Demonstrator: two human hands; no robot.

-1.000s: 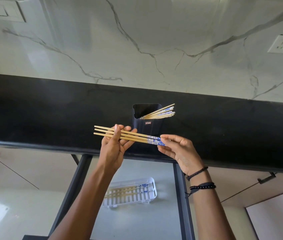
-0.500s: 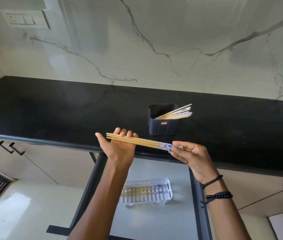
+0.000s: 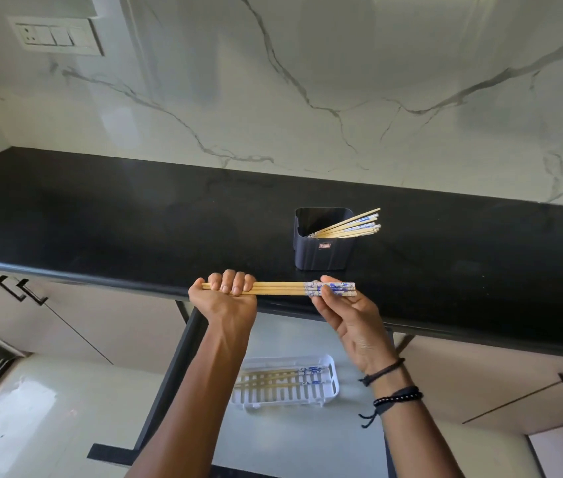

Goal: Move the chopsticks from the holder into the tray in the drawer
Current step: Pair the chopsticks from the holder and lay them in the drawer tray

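Chopsticks (image 3: 280, 289), a level bundle over the table (image 3: 100, 229) edge, sit clenched in the left hand (image 3: 226, 298) and pinched by the right hand (image 3: 349, 315), seemingly mid-transfer, next to be lowered toward 6 o'clock into the drawer tray (image 3: 285, 396).

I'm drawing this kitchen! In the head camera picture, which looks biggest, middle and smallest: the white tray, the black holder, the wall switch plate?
1. White tray
2. Wall switch plate
3. Black holder

The tray and plate look close; distances differ, so true sizes are unsure.
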